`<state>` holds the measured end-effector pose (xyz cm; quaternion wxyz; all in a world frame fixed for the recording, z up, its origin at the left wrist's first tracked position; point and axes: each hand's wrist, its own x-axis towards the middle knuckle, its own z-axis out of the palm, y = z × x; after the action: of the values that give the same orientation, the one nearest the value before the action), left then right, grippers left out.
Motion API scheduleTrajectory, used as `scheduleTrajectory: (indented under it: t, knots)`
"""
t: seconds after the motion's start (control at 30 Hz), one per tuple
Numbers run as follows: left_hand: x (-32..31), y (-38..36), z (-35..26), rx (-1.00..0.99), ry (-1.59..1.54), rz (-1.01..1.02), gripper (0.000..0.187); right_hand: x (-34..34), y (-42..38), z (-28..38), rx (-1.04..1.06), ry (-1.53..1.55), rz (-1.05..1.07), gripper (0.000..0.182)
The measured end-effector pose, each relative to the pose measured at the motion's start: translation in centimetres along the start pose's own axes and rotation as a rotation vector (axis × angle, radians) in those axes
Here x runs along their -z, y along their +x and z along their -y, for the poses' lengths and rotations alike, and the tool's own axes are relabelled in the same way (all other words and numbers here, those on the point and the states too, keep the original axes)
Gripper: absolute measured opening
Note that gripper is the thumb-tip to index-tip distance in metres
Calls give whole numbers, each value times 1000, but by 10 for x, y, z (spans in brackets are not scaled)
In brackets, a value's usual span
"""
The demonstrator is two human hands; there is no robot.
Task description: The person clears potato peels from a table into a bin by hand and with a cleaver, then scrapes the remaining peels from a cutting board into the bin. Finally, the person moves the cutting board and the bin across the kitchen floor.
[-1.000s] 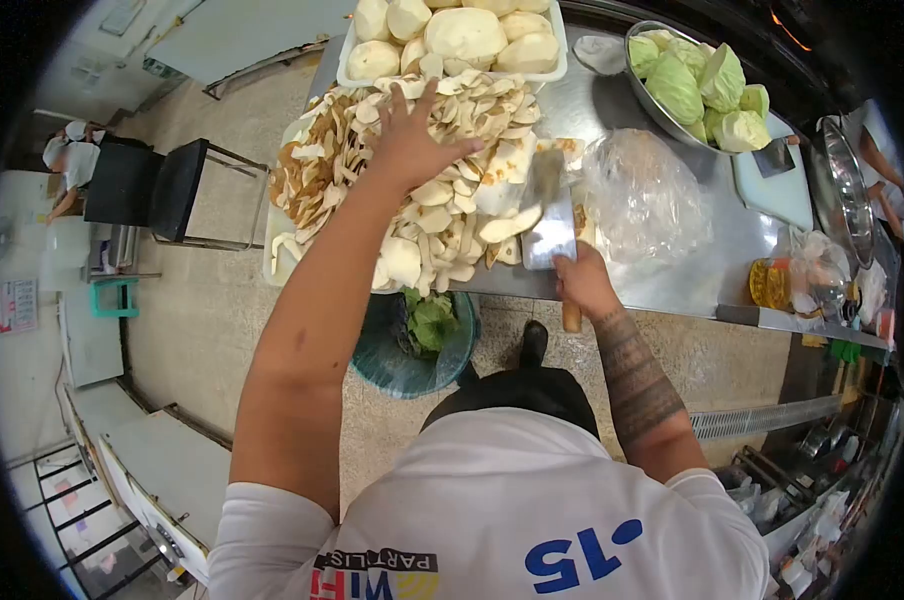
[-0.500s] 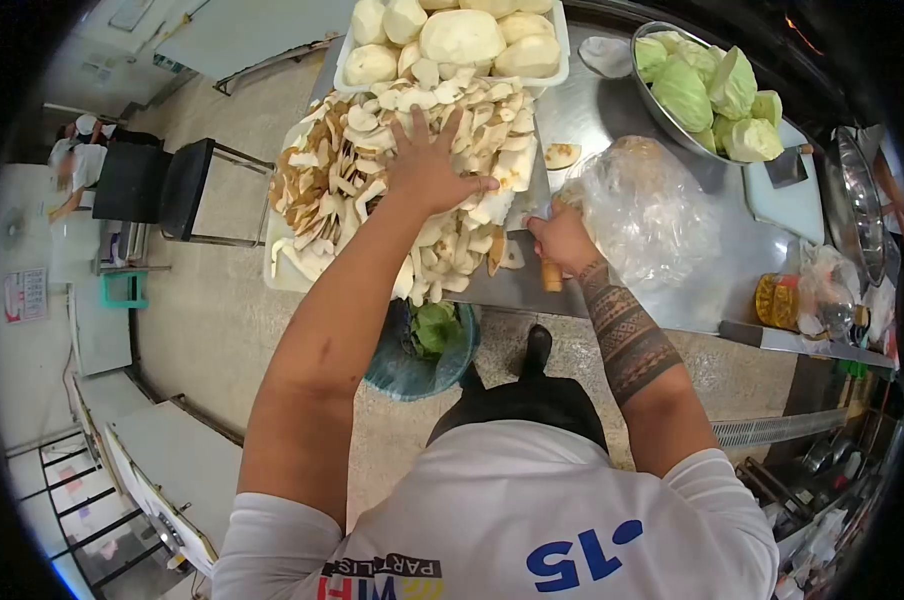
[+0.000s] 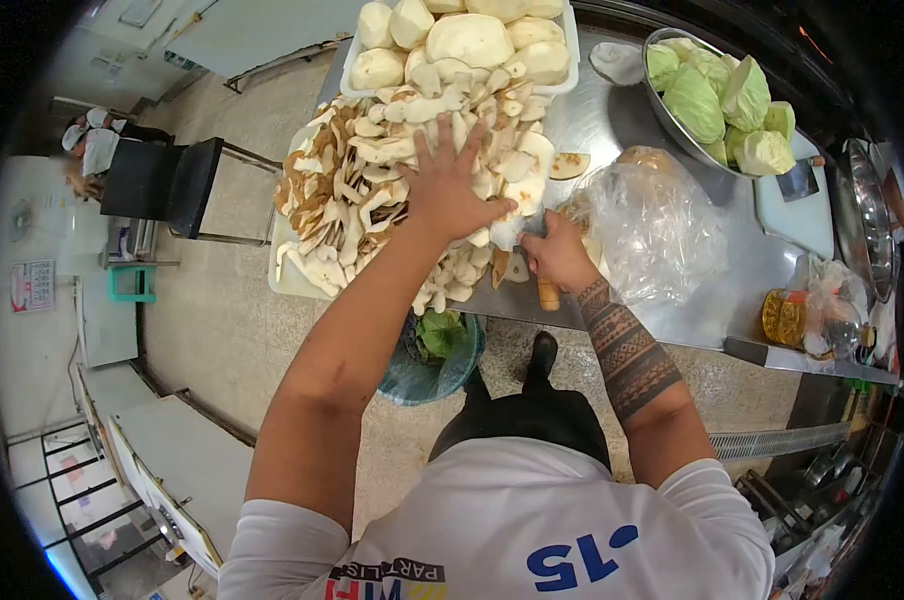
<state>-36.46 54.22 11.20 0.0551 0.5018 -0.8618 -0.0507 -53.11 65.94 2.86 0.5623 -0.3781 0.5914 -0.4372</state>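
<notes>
A bare left hand (image 3: 454, 195) is resting open on the heap of peelings (image 3: 347, 180), fingers spread and closing on nothing. At the heap's near right edge, the right hand (image 3: 562, 258) is gripping a knife (image 3: 548, 294), its wooden handle showing below the fist (the blade is mostly hiding). The heap itself is covering a white tray (image 3: 286, 272). Judging from this, the step in hand is steadying the peelings while the knife is waiting alongside; any next move is calling for the left thumb staying clear of the blade. Beyond the heap, a white tub (image 3: 573, 55) is holding peeled roots (image 3: 467, 40); right of it, a plastic bag (image 3: 662, 235) is lying. On the shirt (image 3: 512, 500), nearer than the heap, a blue "15" is showing, with "PART" and "LIS" legible on a dark band and coloured lettering running out of view.
</notes>
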Motion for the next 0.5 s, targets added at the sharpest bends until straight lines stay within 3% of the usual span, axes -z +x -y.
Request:
scheduleTrajectory:
  t: [0.2, 0.5]
  knots:
    - [-2, -14, -23, -77, -137, -71, 120, 1, -29, -1, 27, 67, -43, 20]
    - [25, -34, -65, -121, -319, -136, 119, 32, -84, 39, 57, -89, -133, 23]
